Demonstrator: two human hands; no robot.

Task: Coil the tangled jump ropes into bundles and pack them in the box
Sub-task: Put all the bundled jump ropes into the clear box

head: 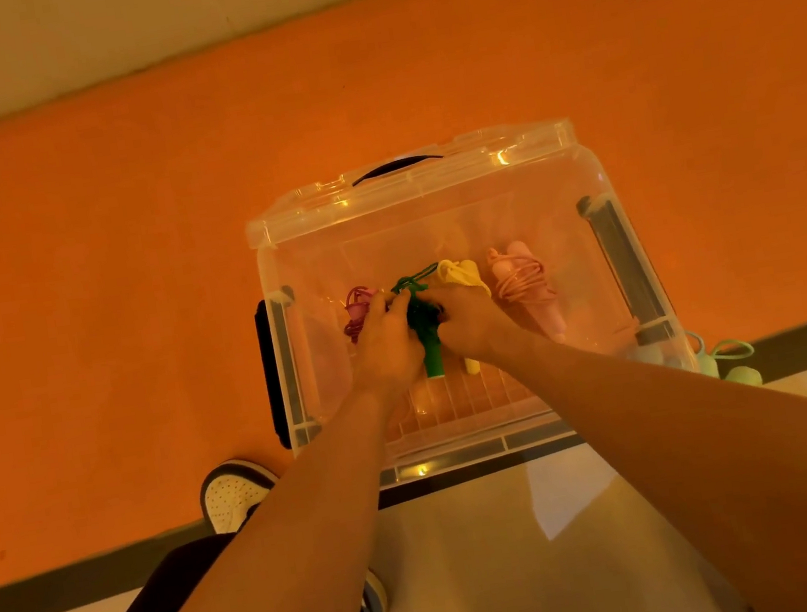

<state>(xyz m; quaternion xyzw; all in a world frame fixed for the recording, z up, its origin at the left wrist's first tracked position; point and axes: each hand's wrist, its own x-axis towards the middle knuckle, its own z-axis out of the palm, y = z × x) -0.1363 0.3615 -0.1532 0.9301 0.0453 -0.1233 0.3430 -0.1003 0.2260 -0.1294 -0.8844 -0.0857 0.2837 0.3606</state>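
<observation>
A clear plastic box (291, 373) stands open on the floor, its lid (405, 186) tipped back at the far side. Both my hands reach inside it. My left hand (388, 341) and my right hand (465, 320) grip a coiled green jump rope (425, 326) from either side, its handle pointing toward me. Left of it lies a dark pink rope bundle (357, 304), partly hidden by my left hand. A yellow bundle (459, 272) sits just right of the green one. A pale pink bundle (525, 286) lies further right.
A pale green jump rope (730, 361) lies on the floor outside the box's right near corner. My white shoe (233, 495) is by the box's left near corner. The box sits on orange flooring beside a dark strip (67, 586) and pale tiles.
</observation>
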